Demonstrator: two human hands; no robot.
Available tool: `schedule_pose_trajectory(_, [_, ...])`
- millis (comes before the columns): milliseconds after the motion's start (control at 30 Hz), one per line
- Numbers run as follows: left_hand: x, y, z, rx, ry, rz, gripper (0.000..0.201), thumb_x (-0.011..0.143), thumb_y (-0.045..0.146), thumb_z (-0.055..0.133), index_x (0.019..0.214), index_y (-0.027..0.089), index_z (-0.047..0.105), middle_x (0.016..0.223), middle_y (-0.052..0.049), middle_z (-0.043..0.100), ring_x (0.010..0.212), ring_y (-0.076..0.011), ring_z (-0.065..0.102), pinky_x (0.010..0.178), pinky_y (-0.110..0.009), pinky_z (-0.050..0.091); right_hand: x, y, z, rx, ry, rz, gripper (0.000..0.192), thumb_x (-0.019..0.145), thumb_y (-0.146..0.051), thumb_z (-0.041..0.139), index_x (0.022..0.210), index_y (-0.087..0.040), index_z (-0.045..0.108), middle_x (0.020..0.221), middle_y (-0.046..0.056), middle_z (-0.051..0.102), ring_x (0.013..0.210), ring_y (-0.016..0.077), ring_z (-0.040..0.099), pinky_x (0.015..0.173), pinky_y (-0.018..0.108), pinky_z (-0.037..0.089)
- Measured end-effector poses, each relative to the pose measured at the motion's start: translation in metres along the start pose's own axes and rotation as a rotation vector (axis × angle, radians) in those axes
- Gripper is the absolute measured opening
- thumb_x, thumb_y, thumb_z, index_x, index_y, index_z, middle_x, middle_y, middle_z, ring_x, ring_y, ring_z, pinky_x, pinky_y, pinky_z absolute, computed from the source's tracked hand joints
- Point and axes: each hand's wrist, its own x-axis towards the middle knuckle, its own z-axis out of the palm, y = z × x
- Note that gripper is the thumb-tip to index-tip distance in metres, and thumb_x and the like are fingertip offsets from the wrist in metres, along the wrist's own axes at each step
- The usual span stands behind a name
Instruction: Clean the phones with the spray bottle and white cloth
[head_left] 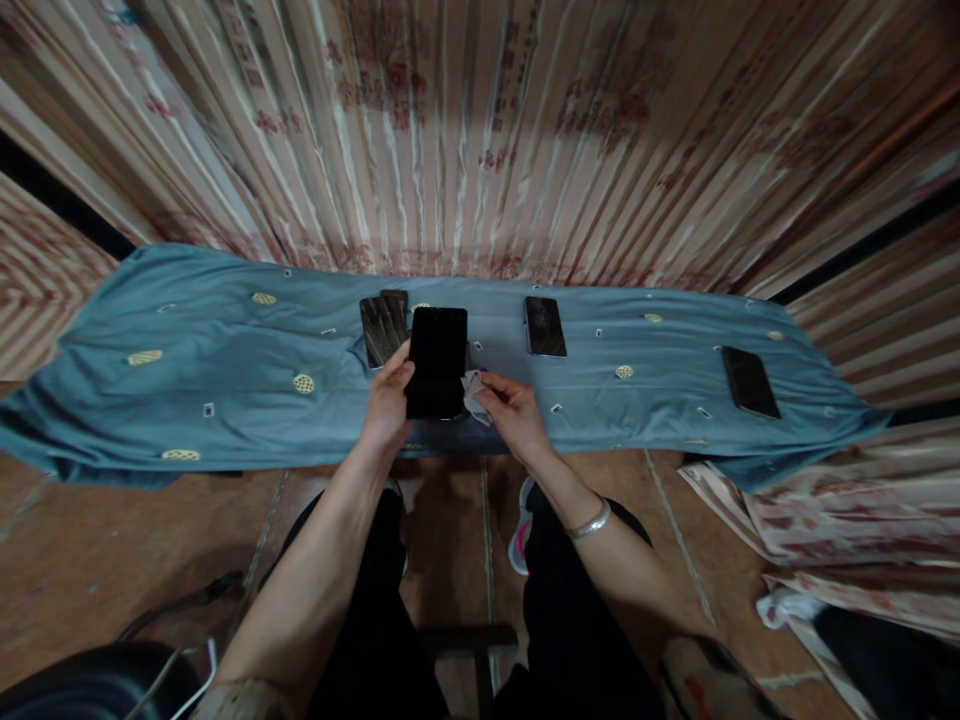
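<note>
A black phone (438, 362), its dark screen turned up towards me, is held above the cloth-covered table. My left hand (388, 400) grips it along its left edge, the thumb lying by the screen. Pinched in my right hand (511, 408) is a crumpled light grey cloth (475, 396), which sits against the phone's lower right edge. Just beyond my left hand lies another dark phone (383, 331) with streaky reflections, and a further dark item (397, 297) shows partly behind it.
The table has a blue-green cover (247, 350) with yellow patterns. A dark phone (545, 326) lies right of centre, and another dark flat device (751, 382) near the right end. Pleated curtains (465, 150) hang right behind the table. Below is a tiled floor (450, 530).
</note>
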Motion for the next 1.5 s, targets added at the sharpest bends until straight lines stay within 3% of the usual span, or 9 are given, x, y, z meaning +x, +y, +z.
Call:
schedule_pose_trajectory(100, [0.005,-0.004,-0.002,0.049,0.04,0.068,0.035,0.071,0.015,0.075,0.105,0.02,0.079,0.12,-0.005,0.078,0.135,-0.0254,0.059,0.119,-0.04,0.04,-0.001,0.0,0.001,-0.015,-0.004,-0.008,0.04,0.071,-0.06,0.079,0.089,-0.025,0.08,0.082,0.002,0.077,0.076,0.018,0.07,0.07,0.03,0.057])
schedule_pose_trajectory(233, [0.003,-0.007,0.003,0.09,0.036,0.061,0.037,0.067,0.022,0.083,0.104,0.02,0.078,0.117,-0.005,0.078,0.132,-0.0264,0.06,0.117,-0.041,0.041,-0.003,-0.004,0.001,-0.023,0.013,-0.025,0.034,0.071,-0.053,0.079,0.091,-0.025,0.081,0.085,0.001,0.078,0.075,0.017,0.071,0.071,0.029,0.057])
schedule_pose_trajectory(533, [-0.013,-0.012,0.02,0.184,-0.146,0.03,0.056,0.055,0.034,0.093,0.105,0.018,0.072,0.107,-0.007,0.076,0.113,-0.0279,0.067,0.1,-0.036,0.049,-0.005,-0.012,-0.004,-0.155,0.018,-0.164,0.028,0.084,-0.042,0.067,0.103,-0.026,0.08,0.1,0.002,0.081,0.092,0.0203,0.075,0.084,0.033,0.06])
schedule_pose_trajectory(767, [-0.021,-0.018,0.024,0.124,-0.215,-0.105,0.053,0.057,0.04,0.093,0.102,0.02,0.074,0.098,-0.002,0.077,0.095,-0.0201,0.069,0.089,-0.029,0.051,-0.012,-0.021,-0.004,-0.424,0.06,-0.334,0.031,0.094,-0.033,0.056,0.119,-0.025,0.072,0.117,0.003,0.078,0.107,0.0206,0.074,0.097,0.035,0.058])
schedule_pose_trajectory(1067, [-0.037,-0.022,0.03,0.046,-0.321,-0.259,0.056,0.061,0.033,0.091,0.111,0.016,0.073,0.104,-0.005,0.076,0.096,-0.0197,0.07,0.087,-0.03,0.051,-0.012,-0.037,-0.014,-0.857,-0.004,-0.658,0.037,0.105,-0.024,0.04,0.131,-0.022,0.066,0.134,0.012,0.069,0.126,0.0215,0.064,0.11,0.042,0.052])
schedule_pose_trajectory(1300, [-0.045,-0.022,0.035,0.142,-0.282,-0.303,0.064,0.057,0.03,0.093,0.117,0.018,0.073,0.099,-0.005,0.076,0.096,-0.0209,0.068,0.09,-0.032,0.05,-0.002,-0.04,-0.025,-0.904,0.052,-0.666,0.042,0.105,-0.023,0.037,0.137,-0.022,0.064,0.137,0.011,0.068,0.128,0.0232,0.062,0.111,0.046,0.05])
schedule_pose_trajectory(1500, [-0.051,-0.022,0.036,0.179,-0.375,-0.329,0.07,0.06,0.031,0.091,0.126,0.017,0.071,0.101,-0.007,0.077,0.089,-0.0211,0.07,0.083,-0.033,0.05,0.008,-0.041,-0.036,-0.815,0.108,-0.634,0.044,0.103,-0.021,0.037,0.139,-0.025,0.062,0.135,0.008,0.07,0.127,0.0223,0.062,0.11,0.045,0.049])
